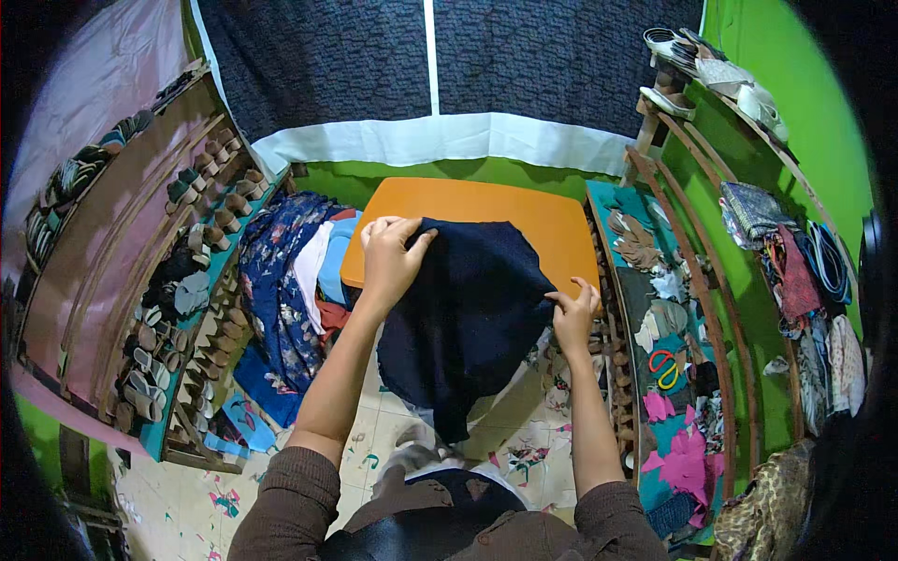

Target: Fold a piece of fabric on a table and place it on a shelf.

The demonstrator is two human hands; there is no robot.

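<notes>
A dark navy piece of fabric [463, 318] hangs between my two hands, its lower part drooping past the near edge of an orange table [468, 194]. My left hand [393, 252] pinches the cloth's upper left corner above the tabletop. At the cloth's right side, my right hand [574, 316] grips its edge between thumb and fingers, lower than the left. The material is spread between them with a few soft folds, and its bottom narrows to a dangling tip. Part of the table is hidden behind it.
Left stands a wooden rack [201, 309] of shoe forms beside piled fabric [281, 271]. A right-hand bench holds scissors [665, 369], pink scraps [683, 458] and other cuttings. Shoes [716, 75] sit on the upper right shelf. Scraps litter the tiled floor [360, 453]. Dark curtains [337, 65] hang behind.
</notes>
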